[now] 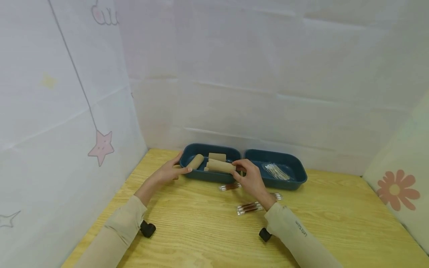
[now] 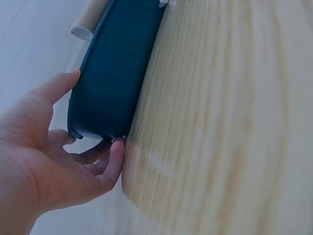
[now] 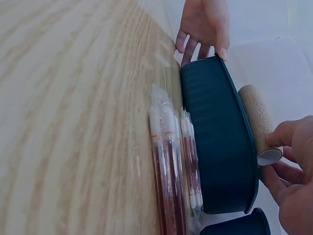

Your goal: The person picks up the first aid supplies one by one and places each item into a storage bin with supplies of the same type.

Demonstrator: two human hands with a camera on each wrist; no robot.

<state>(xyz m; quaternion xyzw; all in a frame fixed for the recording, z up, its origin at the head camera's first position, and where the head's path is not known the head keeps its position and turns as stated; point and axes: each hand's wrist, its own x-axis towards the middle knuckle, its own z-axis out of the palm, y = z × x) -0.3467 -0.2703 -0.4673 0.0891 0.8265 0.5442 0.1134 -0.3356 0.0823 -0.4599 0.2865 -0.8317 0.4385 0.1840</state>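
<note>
My left hand (image 1: 166,172) holds the left end of a dark blue bin (image 1: 204,175), thumb at the rim and fingers bent against the end wall in the left wrist view. With thumb and fingers, my right hand (image 1: 250,180) pinches the right end of a tan bandage roll (image 1: 221,166). This roll lies level over the bin's front part, its crinkled side and white end showing to the right wrist camera (image 3: 257,117). Inside the same bin, another tan roll (image 1: 196,161) leans at the left, and a further tan piece (image 1: 217,156) sits behind the pinched one.
Right beside it stands a second blue bin (image 1: 299,175) containing a clear bag of cotton swabs (image 1: 276,171). On the wooden table (image 1: 187,223), clear packets of brown swabs lie before the bins, one (image 1: 229,187) close to the left bin and another (image 1: 249,208) nearer. White cloth walls enclose the table.
</note>
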